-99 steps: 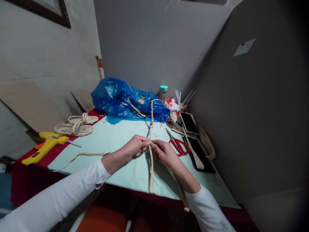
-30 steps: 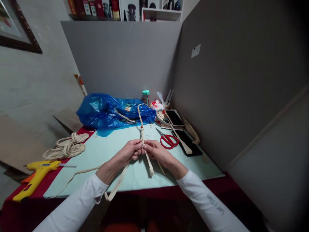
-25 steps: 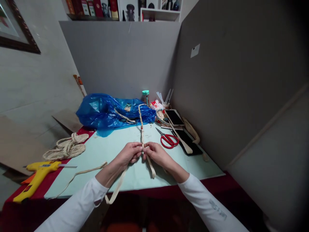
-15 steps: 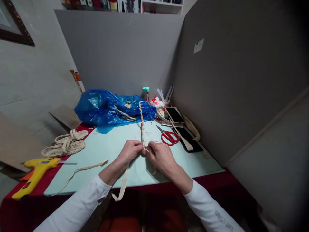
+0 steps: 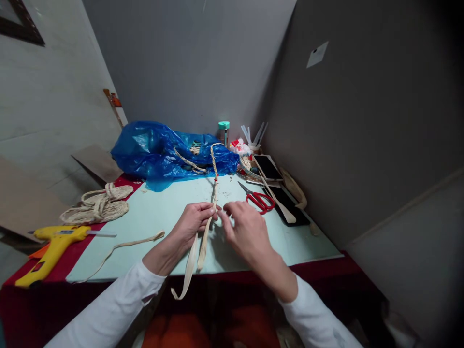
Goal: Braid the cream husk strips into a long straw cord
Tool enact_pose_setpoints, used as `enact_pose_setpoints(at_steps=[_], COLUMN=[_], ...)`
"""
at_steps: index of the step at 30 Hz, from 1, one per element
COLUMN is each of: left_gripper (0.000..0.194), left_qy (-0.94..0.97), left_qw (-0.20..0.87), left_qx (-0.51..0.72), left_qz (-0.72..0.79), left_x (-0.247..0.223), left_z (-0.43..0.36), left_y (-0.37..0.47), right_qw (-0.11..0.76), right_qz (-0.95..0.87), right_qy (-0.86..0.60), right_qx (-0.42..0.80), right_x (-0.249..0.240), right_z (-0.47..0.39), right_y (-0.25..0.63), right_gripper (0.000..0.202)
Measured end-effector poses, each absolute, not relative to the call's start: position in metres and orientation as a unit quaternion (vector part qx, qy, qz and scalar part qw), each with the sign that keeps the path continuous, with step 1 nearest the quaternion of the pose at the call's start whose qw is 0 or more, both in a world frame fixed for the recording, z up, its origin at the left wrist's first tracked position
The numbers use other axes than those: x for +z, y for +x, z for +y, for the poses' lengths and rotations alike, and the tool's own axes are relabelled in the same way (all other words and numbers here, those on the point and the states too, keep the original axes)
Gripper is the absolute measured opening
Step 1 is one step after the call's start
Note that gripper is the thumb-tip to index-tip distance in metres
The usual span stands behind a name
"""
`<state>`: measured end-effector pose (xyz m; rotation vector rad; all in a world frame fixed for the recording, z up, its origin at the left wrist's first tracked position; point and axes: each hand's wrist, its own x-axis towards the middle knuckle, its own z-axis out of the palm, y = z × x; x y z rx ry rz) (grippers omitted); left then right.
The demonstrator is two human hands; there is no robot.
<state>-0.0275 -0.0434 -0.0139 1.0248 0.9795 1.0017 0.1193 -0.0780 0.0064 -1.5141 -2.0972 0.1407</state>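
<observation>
You hold a slim, straw-pale braid (image 5: 214, 164), drawn nearly straight toward the near edge of the worktop (image 5: 159, 203), its far end bent right, a red spot (image 5: 216, 180) partway along. From its near end trail 2 flat, unbraided strands (image 5: 203, 244); the left strand overhangs that edge, tip curled.

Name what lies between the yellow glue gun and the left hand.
Between the glue gun and left hand, the head view shows a loose fibre strip on the pale green sheet, plus the protruding glue stick.
</observation>
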Motion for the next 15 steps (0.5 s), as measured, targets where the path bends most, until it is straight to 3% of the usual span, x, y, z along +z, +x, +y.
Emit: enact_pose_setpoints(at_steps=[2,5,7,10,15], left_gripper=[0.021,0.021,0.021,0.023,0.024], left_qy=[0.458,0.475,0.493,0.515,0.563], left_qw=[0.652,0.643,0.629,0.615,0.549], left_qx=[0.433,0.427,0.428,0.426,0.402], left_qz=[0.422,0.422,0.423,0.417,0.469], left_x=[-0.015,-0.015,-0.015,-0.014,-0.012], left_z=[-0.043,-0.044,-0.046,-0.051,-0.055], left_y=[-0.027,-0.027,-0.027,-0.025,-0.025], right_qw=[0.317,0.327,0.333,0.347,0.367], right_qz=[-0.759,-0.694,-0.62,-0.567,-0.579], right_qy=[-0.538,-0.433,-0.386,-0.37,-0.37], right_qx=[0.185,0.473,0.596,0.649,0.627], right_x=[0.007,-0.003,-0.011,-0.017,-0.021], right_z=[-0.063,-0.044,-0.039,-0.038,-0.039], right_y=[0.126,0.125,0.122,0.122,0.128], right_gripper=[0.024,0.022,0.024,0.028,0.035])
